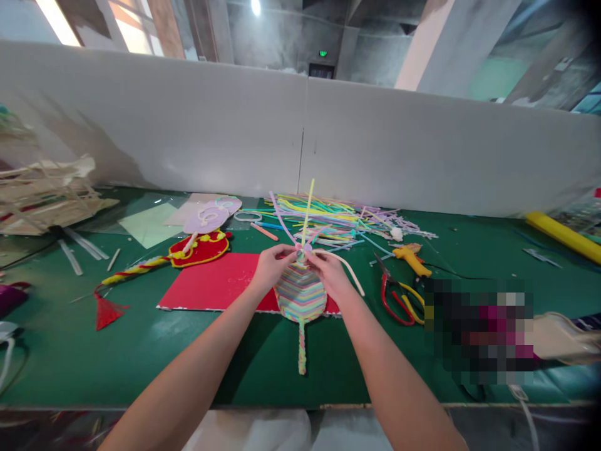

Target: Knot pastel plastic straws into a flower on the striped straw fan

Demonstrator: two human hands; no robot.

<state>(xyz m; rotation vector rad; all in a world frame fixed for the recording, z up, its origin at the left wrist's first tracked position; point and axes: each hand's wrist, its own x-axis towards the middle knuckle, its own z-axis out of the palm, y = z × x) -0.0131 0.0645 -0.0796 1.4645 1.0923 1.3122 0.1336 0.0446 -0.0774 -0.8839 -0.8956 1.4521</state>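
A small round fan made of pastel pipe cleaners in a chevron pattern lies handle toward me on the table. At its top edge my left hand and my right hand meet, fingers pinched. Between their fingertips is a small cluster of coiled pipe cleaners. From it a yellow pipe cleaner sticks up, a lilac pipe cleaner leans left, and a cream pipe cleaner curves right. My fingers partly hide the cluster, so its exact shape cannot be made out.
Beneath the fan is a red board. Behind lies a pile of loose pipe cleaners. Scissors and a yellow glue gun rest to the right; a red-and-yellow fan with a tassel is at left. A white partition stands behind.
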